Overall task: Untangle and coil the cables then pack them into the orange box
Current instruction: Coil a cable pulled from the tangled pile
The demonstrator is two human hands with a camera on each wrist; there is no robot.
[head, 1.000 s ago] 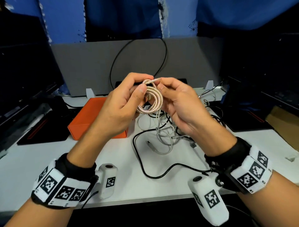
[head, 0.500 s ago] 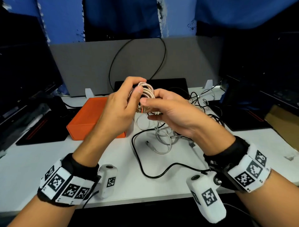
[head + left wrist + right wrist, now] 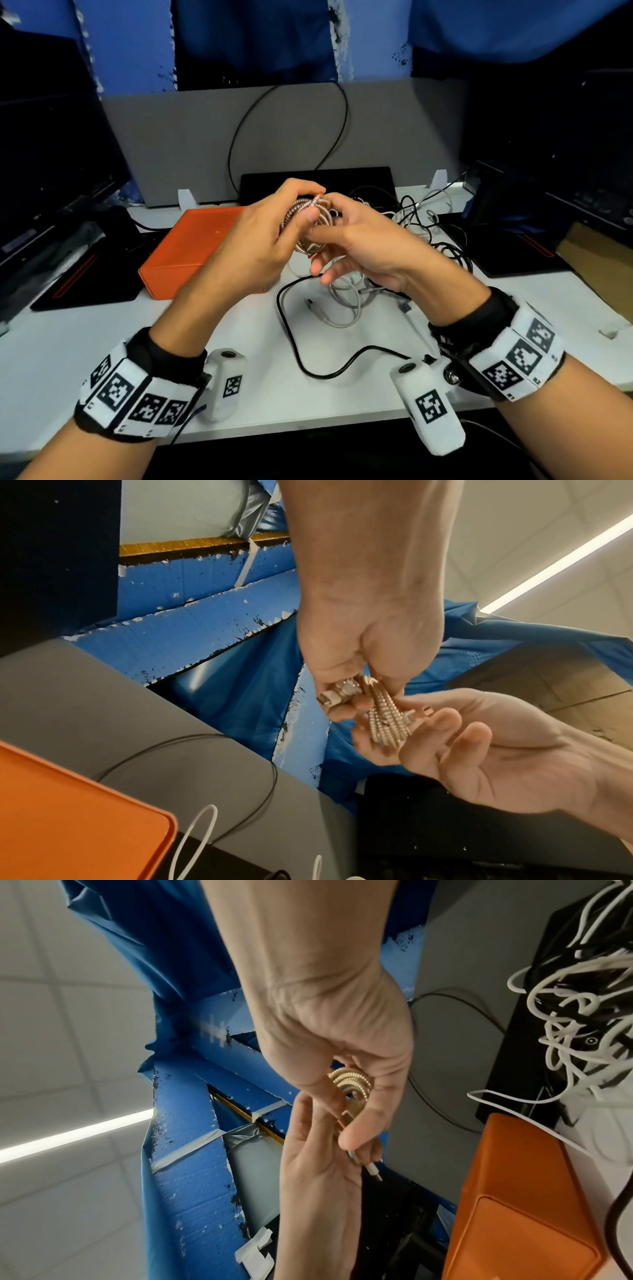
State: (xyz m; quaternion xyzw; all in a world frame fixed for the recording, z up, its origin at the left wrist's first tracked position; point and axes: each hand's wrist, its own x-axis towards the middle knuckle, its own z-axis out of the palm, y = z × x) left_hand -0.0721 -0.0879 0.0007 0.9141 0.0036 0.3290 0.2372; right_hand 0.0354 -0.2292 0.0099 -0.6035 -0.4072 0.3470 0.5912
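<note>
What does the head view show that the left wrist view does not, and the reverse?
Head only: the table, a cable tangle on it, both wristbands. Left wrist only: a ceiling light strip and a connector in the left hand. Both: the coil gripped by the left hand and right hand, and the orange box.

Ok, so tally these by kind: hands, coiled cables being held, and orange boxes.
Hands: 2, left hand and right hand
Coiled gold cable, held: 1
Orange box: 1
Total: 4
</note>
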